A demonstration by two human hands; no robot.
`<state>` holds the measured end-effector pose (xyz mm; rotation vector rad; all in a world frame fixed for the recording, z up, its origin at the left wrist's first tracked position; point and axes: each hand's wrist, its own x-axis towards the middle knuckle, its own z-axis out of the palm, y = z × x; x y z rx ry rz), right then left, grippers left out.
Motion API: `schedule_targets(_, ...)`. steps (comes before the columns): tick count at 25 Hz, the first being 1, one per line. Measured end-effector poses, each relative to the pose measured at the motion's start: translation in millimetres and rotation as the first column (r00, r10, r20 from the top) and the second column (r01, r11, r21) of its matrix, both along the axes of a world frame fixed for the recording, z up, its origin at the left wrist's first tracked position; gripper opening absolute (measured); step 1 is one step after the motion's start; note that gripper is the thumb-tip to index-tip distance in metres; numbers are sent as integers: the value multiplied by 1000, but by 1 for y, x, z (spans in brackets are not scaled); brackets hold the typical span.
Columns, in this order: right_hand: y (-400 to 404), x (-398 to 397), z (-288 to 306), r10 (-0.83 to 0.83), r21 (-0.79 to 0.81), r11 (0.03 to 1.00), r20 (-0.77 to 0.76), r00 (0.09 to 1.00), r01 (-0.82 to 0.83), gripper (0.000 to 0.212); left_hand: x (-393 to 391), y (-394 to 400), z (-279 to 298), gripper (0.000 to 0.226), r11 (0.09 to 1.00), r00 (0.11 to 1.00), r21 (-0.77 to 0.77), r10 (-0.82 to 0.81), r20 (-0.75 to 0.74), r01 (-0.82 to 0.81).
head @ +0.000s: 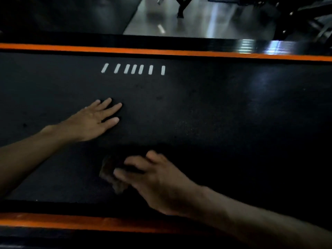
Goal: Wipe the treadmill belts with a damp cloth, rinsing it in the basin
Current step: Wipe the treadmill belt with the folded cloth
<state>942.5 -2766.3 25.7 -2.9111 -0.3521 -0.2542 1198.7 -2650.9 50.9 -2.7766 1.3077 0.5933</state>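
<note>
The right hand [152,178] grips a dark cloth [112,174] that looks soft and limp, best bunched in the fingers, while the left hand [91,121] lies flat, fingers straight, on the belt [206,108].

The left hand [91,121] lies flat, palm down, fingers straight and slightly spread, forearm reaching in from the left, while the blurred right hand [152,178] curls its fingers.

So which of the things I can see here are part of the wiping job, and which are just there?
Part of the job:
- treadmill belt
- cloth, dark, under the right hand
- left hand, flat on the belt

Just there:
- orange side rails
- white marks on the belt
- grey floor beyond
</note>
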Motion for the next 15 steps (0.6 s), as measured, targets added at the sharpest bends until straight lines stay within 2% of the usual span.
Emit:
schedule_targets(2,-9,2,6,115,-47,992,24,993,-114,55,2,1,1,69,1000,999,12,-26,21,26)
schedule_targets(3,-31,12,5,88,-133,988,45,995,-81,55,3,0,0,68,999,998,21,-40,46,39)
schedule_targets(4,-61,25,3,-27,-195,980,76,997,41,56,3,-1,-1,65,999,997,24,-42,65,40)
schedule_targets(5,-100,39,1,-208,-197,953,134,969,232,56,3,-1,-1,62,999,996,22,-43,76,42)
schedule_targets(6,-143,48,2,-419,-203,872,161,894,446,56,2,-1,-1,59,999,996,23,-50,80,48)
schedule_targets(7,-183,53,3,-627,-172,750,122,770,638,56,2,0,-1,57,998,995,26,-60,81,58)
schedule_targets(8,-211,54,6,-768,-88,634,37,639,768,54,2,1,-1,56,997,994,35,-70,84,67)
schedule_targets(9,-221,53,7,-820,-18,573,-13,572,820,51,4,0,1,54,996,992,40,-79,96,75)
schedule_targets(10,-212,57,6,-827,-11,562,-1,562,827,49,9,-2,6,53,996,989,30,-92,116,89)
schedule_targets(11,-188,63,3,-772,-7,634,44,634,773,50,15,-2,10,51,995,986,-7,-96,136,98)
schedule_targets(12,-151,67,-1,-649,2,758,102,754,652,51,21,-2,14,49,993,984,-57,-90,154,100)
schedule_targets(14,-53,59,-4,-242,-4,970,76,967,243,52,29,-1,16,48,985,979,-133,-81,188,107)
schedule_targets(15,-6,46,-5,-11,-13,1000,16,1000,11,52,31,0,12,48,986,975,-129,-79,207,107)
